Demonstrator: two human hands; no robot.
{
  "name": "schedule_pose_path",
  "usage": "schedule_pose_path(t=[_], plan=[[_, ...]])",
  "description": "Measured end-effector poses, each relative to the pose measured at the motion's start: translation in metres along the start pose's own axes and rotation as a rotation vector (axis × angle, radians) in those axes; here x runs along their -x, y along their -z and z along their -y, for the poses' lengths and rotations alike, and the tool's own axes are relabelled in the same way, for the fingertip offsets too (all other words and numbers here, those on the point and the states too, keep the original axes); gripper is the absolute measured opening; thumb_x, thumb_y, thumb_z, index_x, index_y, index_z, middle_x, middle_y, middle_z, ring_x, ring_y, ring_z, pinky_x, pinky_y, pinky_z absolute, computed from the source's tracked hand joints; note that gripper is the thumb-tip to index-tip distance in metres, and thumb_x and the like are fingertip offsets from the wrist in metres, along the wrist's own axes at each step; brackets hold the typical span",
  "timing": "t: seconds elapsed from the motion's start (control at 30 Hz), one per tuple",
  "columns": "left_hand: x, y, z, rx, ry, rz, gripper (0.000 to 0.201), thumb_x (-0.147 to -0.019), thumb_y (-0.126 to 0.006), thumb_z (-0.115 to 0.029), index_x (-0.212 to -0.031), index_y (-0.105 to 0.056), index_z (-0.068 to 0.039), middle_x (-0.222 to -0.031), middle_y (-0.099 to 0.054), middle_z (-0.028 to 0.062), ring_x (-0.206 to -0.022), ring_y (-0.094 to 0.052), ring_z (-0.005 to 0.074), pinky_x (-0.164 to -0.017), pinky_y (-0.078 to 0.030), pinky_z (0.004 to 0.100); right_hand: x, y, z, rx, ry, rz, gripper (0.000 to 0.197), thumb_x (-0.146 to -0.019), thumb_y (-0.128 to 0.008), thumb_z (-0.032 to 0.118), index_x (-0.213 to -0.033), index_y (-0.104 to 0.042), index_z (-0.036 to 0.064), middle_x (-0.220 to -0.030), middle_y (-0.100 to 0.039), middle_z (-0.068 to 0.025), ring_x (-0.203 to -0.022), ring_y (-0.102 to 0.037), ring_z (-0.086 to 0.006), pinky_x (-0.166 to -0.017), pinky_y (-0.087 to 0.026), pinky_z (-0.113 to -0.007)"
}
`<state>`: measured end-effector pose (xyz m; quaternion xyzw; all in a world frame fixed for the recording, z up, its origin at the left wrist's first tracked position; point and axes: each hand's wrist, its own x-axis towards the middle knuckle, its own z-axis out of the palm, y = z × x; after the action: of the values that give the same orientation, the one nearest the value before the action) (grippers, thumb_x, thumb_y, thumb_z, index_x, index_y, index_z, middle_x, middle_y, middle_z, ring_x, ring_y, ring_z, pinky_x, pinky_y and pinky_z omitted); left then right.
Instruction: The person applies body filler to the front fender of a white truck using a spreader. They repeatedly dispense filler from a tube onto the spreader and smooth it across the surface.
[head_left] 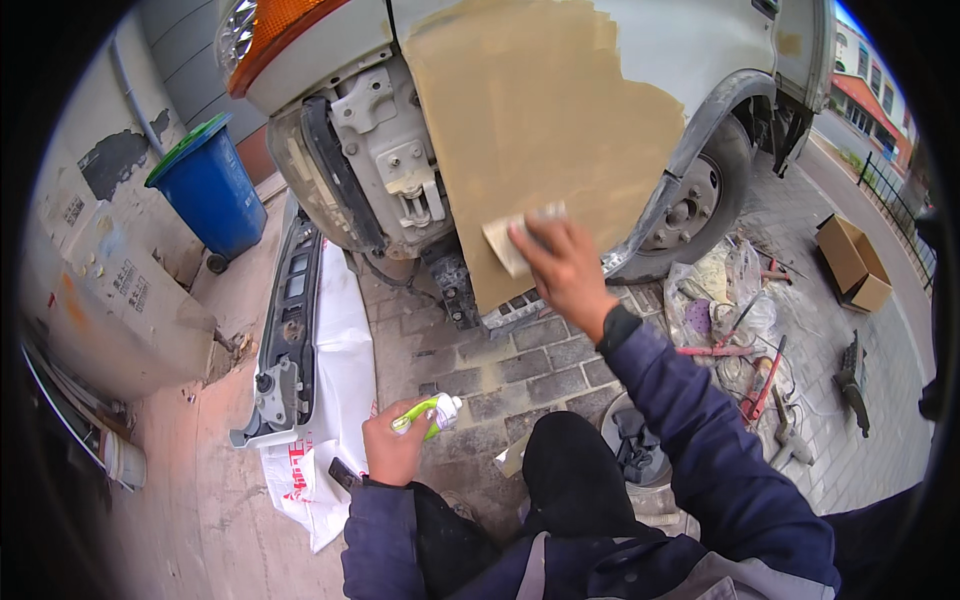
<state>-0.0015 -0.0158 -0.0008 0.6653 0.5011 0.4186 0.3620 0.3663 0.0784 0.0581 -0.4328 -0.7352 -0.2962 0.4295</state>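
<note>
In front of me is a vehicle's white side panel, much of it coated with tan filler (540, 120). My right hand (568, 262) presses a flat beige sanding pad (503, 247) against the lower part of that coating, fingers closed over it. Whether the pad is folded sandpaper or a block, I cannot tell. Lower and to the left, my left hand (393, 442) is wrapped round a small green and white bottle (436, 413) with a white cap, held clear of the panel above the paving.
A removed bumper (290, 310) lies on a white sack (345, 400) at left, near a dark phone (343, 473). Behind stands a blue bin (210, 200). Right of me are a bucket (608, 432) with cloth, a hammer (791, 440), the wheel (690, 205) and a cardboard box (853, 262).
</note>
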Motion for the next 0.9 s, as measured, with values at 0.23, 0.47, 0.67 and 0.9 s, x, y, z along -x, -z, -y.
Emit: schedule_pose_path(t=[0.23, 0.47, 0.67, 0.9], plan=[[0.000, -0.001, -0.006, -0.005, 0.012, 0.008, 0.022, -0.097, -0.082, -0.005, -0.116, -0.084, 0.006, -0.106, -0.085, 0.0116, -0.096, -0.075, 0.0134, -0.090, -0.059, 0.0303, 0.059, 0.003, 0.017, -0.055, -0.121, 0.145, 0.067, -0.083, -0.073, -0.001, -0.149, -0.072, 0.0150, -0.131, -0.069, -0.0113, -0.116, -0.065, -0.0354, -0.098, -0.052, -0.048], [0.001, 0.004, -0.005, -0.029, -0.022, -0.002, 0.025, -0.097, -0.080, -0.004, -0.120, -0.084, 0.002, -0.112, -0.086, 0.0170, -0.103, -0.081, 0.0200, -0.095, -0.060, 0.0335, -0.014, -0.010, 0.029, -0.064, -0.083, -0.141, 0.066, -0.084, -0.073, -0.005, -0.146, -0.077, 0.0192, -0.132, -0.069, -0.0121, -0.112, -0.063, -0.0358, -0.096, -0.052, -0.048], [0.002, 0.008, -0.003, 0.057, 0.028, -0.033, 0.024, -0.098, -0.080, -0.005, -0.121, -0.084, 0.003, -0.112, -0.086, 0.0156, -0.103, -0.081, 0.0194, -0.096, -0.060, 0.0323, 0.058, -0.034, 0.060, -0.086, -0.064, 0.206, 0.063, -0.084, -0.072, -0.007, -0.142, -0.078, 0.0164, -0.129, -0.070, -0.0115, -0.113, -0.064, -0.0351, -0.098, -0.053, -0.046], [-0.007, 0.009, -0.001, 0.064, 0.042, -0.076, 0.025, -0.098, -0.080, -0.005, -0.121, -0.083, 0.003, -0.113, -0.086, 0.0152, -0.103, -0.079, 0.0173, -0.096, -0.059, 0.0321, 0.087, -0.016, 0.094, -0.709, -0.511, 0.162, 0.054, -0.093, -0.072, -0.009, -0.144, -0.074, 0.0085, -0.128, -0.070, -0.0130, -0.115, -0.066, -0.0371, -0.098, -0.054, -0.044]])
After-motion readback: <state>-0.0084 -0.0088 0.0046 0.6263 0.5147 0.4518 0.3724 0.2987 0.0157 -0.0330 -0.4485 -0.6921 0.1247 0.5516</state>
